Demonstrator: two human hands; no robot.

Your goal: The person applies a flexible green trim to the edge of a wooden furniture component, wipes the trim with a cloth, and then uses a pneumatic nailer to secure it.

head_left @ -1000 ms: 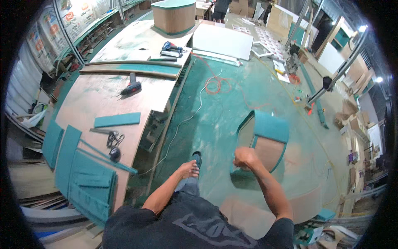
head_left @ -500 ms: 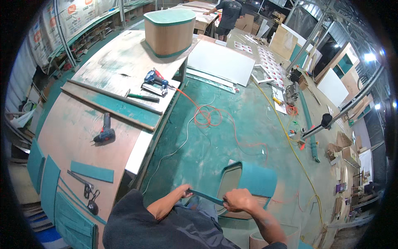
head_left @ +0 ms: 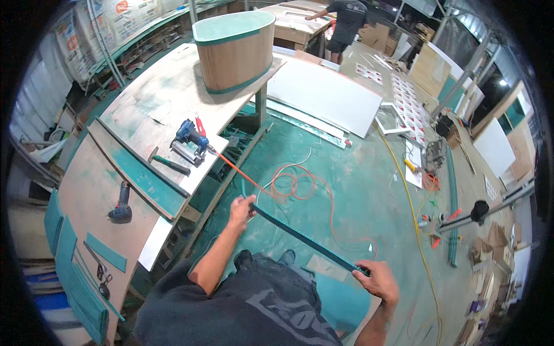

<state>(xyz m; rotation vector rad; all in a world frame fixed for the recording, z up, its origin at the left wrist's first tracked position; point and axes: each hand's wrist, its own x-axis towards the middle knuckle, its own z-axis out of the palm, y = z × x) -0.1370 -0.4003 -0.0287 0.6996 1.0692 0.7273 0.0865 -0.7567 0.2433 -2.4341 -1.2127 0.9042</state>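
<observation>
"So where's that dark strip (head_left: 306, 238) at?"
"I've got my left hand (head_left: 240, 211) closed around one end, right hand (head_left: 378, 280) gripping the other, slanting over the green floor (head_left: 346, 193), beside the table (head_left: 135, 104)."

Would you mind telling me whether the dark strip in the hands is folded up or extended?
Extended: the strip runs nearly straight from the left hand to the right hand.
</observation>
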